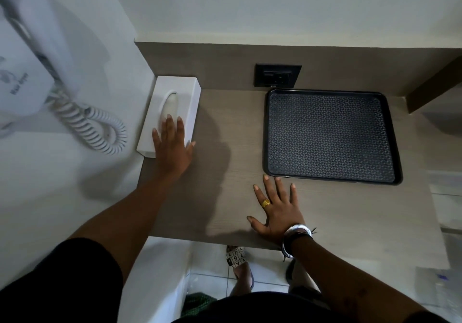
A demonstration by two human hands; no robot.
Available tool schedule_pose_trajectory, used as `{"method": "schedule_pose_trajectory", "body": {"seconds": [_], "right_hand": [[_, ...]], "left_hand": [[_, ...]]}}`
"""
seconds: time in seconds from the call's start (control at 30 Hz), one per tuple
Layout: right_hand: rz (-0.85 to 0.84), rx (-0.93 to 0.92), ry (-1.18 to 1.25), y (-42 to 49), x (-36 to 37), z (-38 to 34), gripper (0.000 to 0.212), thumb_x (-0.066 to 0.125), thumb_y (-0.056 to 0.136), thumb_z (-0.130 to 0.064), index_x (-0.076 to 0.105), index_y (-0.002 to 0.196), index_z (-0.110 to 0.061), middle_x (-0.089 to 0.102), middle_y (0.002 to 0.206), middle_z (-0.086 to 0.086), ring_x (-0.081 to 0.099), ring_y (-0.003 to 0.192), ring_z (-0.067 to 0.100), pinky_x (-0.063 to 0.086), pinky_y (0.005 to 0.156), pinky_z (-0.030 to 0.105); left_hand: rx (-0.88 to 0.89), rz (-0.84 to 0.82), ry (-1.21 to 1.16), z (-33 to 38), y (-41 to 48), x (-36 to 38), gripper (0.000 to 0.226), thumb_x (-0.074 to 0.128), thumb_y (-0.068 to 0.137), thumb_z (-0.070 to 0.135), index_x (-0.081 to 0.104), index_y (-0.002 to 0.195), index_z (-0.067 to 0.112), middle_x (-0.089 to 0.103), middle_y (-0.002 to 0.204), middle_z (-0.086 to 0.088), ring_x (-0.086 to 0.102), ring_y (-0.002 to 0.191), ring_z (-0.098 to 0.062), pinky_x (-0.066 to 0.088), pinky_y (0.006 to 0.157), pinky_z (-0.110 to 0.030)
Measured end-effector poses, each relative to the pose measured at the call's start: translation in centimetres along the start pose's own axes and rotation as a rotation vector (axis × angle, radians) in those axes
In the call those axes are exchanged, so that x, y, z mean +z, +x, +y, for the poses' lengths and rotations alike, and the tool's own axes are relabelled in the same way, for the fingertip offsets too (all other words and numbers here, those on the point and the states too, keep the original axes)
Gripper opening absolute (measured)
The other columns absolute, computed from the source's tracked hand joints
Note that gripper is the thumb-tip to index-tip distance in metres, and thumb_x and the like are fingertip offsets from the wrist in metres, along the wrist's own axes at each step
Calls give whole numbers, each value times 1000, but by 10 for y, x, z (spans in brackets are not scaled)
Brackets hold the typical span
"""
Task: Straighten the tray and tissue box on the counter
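A white tissue box (175, 92) lies lengthwise against the left wall on the grey wood counter (232, 147), its oval slot facing up. My left hand (172, 147) rests flat on the box's near end, fingers spread and not wrapped around it. A black textured tray (332, 136) lies empty at the back right of the counter, roughly square to the back wall. My right hand (277, 207) is spread flat on the counter just in front of the tray's near left corner, fingertips close to its rim. It wears a gold ring and bracelets.
A white wall-mounted hair dryer (27, 55) with a coiled cord (92, 125) hangs on the left wall beside the box. A black power socket (277, 75) sits in the back panel. The counter's front edge is near my right wrist; a sandalled foot (238, 265) shows on the tiled floor below.
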State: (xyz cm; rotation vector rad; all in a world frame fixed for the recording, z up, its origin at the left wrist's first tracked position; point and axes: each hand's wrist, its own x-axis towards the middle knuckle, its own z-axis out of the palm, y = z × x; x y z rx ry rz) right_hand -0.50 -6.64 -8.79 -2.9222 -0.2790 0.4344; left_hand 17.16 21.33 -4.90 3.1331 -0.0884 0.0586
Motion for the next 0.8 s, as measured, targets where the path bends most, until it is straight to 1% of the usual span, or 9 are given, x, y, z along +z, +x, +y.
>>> {"method": "schedule_pose_trajectory", "body": {"seconds": [0.1, 0.27, 0.4, 0.6, 0.63, 0.73, 0.77, 0.8], "right_hand": [[9, -5, -9, 0, -1, 0, 87, 42, 79, -76, 31, 151, -27, 22, 162, 8, 16, 147, 36, 4, 115, 62], [21, -4, -16, -1, -1, 0, 86, 41, 81, -75, 30, 152, -27, 21, 162, 9, 15, 148, 36, 4, 115, 62], [7, 8, -15, -1, -2, -1, 86, 41, 81, -74, 30, 152, -27, 20, 163, 8, 14, 148, 36, 11, 115, 65], [-4, 5, -36, -2, 1, -2, 85, 40, 82, -75, 30, 152, -27, 21, 162, 8, 15, 148, 36, 9, 115, 65], [3, 1, -29, -2, 0, -1, 85, 40, 82, -75, 30, 152, -27, 21, 162, 8, 15, 148, 36, 10, 115, 65], [1, 1, -23, -2, -3, -1, 84, 37, 84, -75, 31, 152, -26, 21, 162, 8, 15, 148, 36, 12, 115, 65], [11, 7, -4, -5, -6, -4, 83, 36, 84, -75, 32, 152, -26, 21, 162, 8, 15, 148, 35, 11, 116, 64], [11, -2, 13, -7, -5, -4, 82, 35, 85, -75, 31, 152, -27, 19, 163, 8, 13, 149, 34, 9, 117, 62]], "left_hand": [[-21, -4, 14, 1, 3, 3, 72, 59, 94, 35, 29, 152, 5, 32, 157, -24, 31, 146, -40, 20, 115, -65], [-55, -24, 48, -4, 6, 7, 74, 58, 94, 37, 26, 153, 5, 29, 159, -23, 30, 147, -39, 22, 111, -70], [-60, -22, 61, -3, 7, 8, 74, 56, 95, 37, 24, 153, 5, 26, 160, -23, 28, 148, -39, 21, 112, -69], [-63, -37, 51, -2, 6, 6, 75, 56, 95, 38, 23, 153, 5, 23, 160, -25, 24, 148, -41, 19, 116, -66], [-59, -43, 39, -1, 5, 2, 77, 57, 94, 40, 23, 153, 4, 23, 160, -26, 24, 148, -41, 19, 116, -65], [-62, 21, -18, 3, 4, -10, 86, 55, 91, 53, 25, 152, 0, 25, 159, -27, 24, 148, -41, 17, 118, -62], [-32, 81, -31, 10, 8, -19, 87, 52, 91, 57, 26, 151, 0, 26, 159, -26, 25, 148, -41, 17, 118, -61], [29, 91, -52, 16, 7, -25, 87, 49, 91, 59, 28, 151, 0, 26, 159, -26, 25, 148, -40, 17, 118, -60]]}}
